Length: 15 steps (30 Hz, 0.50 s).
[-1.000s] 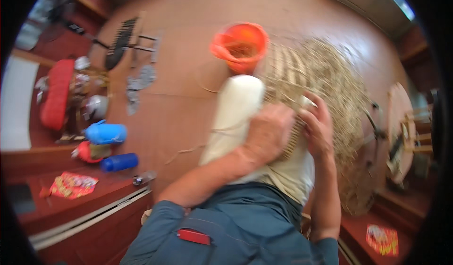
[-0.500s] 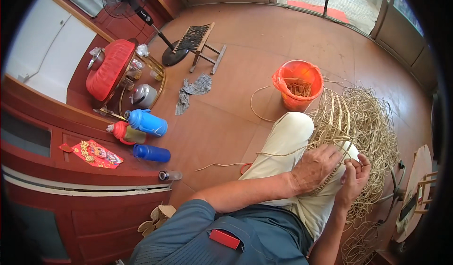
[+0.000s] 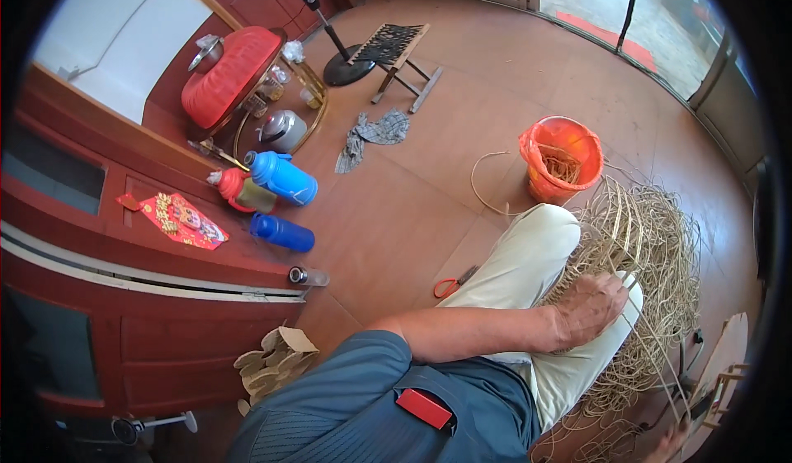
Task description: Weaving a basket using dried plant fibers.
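Below you, the biggest thing is the cabinet [image 3: 165, 298], dark red wood, running along your left; its top is cut off by the rim. Next comes the cane heap [image 3: 652, 248], a loose tangle of pale strips spread over the floor by your right knee, with part of it woven into an upright frame. You cannot count the strips; they blur together.

Your left hand [image 3: 587, 310] lies on your pale trouser leg at the heap's edge, fingers curled down around strips of the cane; the grip itself is hidden under the knuckles. Your right hand [image 3: 670, 445] shows only as fingertips at the lower rim, so you cannot tell whether it holds anything.

One orange bucket [image 3: 561, 159] stands beyond your knee, just beside the heap, with short cane scraps inside. A single loose strip curls on the floor at its left.

One round tray [image 3: 247, 108] near the cabinet carries a red cushion-like cover, a metal kettle [image 3: 283, 129] and some small jars that are hard to make out.

Two blue bottles [image 3: 283, 178] lie on their sides by the cabinet, with one red-and-green flask [image 3: 239, 191] touching the upper one. Their contents do not show.

One folding stool [image 3: 400, 50] stands by a fan base [image 3: 348, 68]; one grey rag [image 3: 375, 133] lies close to it. One pair of red-handled scissors [image 3: 452, 284] lies beside your left leg.
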Available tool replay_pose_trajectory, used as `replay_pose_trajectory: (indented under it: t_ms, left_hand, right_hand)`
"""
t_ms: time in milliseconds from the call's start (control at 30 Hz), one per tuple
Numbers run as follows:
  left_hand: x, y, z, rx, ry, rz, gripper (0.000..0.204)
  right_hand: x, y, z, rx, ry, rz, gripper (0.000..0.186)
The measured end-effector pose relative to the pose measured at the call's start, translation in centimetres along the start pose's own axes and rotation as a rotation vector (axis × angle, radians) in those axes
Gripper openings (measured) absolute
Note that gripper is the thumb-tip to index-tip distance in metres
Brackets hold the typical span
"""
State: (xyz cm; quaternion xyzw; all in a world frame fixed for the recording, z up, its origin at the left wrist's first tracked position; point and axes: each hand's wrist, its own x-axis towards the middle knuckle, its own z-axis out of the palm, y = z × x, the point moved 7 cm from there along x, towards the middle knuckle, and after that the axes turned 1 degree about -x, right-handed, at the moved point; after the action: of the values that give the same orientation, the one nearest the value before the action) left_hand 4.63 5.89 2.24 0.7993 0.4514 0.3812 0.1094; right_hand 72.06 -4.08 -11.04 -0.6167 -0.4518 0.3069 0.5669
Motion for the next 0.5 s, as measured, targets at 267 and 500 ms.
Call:
replay_pose_trajectory:
  t_ms: [267, 500]
  left_hand:
    - [0.5, 0.9, 2.0, -0.01, -0.071, -0.002, 0.016]
    - [1.2, -1.1, -1.9, -0.013, -0.15, -0.103, 0.018]
  right_hand:
    - [-5.4, 3.6, -2.2, 0.244, 0.165, 0.581, 0.05]
    - [-8.7, -9.6, 18.9, -0.428, 0.07, 0.141, 0.039]
